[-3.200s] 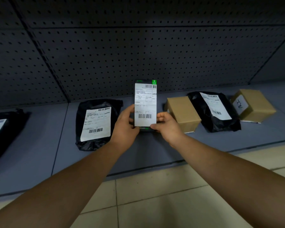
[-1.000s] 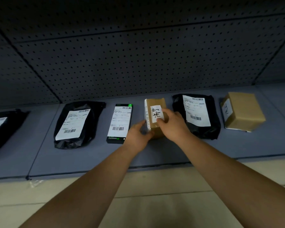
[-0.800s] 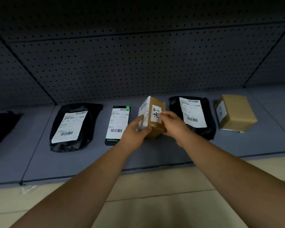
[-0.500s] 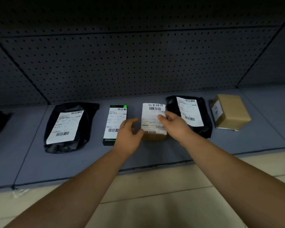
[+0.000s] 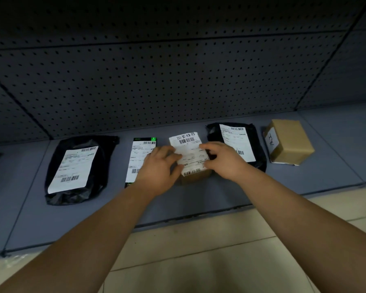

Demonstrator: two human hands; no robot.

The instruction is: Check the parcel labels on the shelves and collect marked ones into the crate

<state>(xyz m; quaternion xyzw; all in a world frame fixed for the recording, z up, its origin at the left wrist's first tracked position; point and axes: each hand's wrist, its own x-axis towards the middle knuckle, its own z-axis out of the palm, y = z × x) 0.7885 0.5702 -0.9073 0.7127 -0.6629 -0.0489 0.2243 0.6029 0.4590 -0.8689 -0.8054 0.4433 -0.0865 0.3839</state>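
Fingers of both hands, left (image 5: 159, 166) and right (image 5: 222, 159), curl on the box (image 5: 195, 178) at frame centre; better steady it flat so its label (image 5: 189, 153) reads cleanly.

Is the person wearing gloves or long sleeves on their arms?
No. The left hand and right hand are bare: no gloves, rings or watch. Both forearms are uncovered as far as the picture shows, with no sleeve in view.
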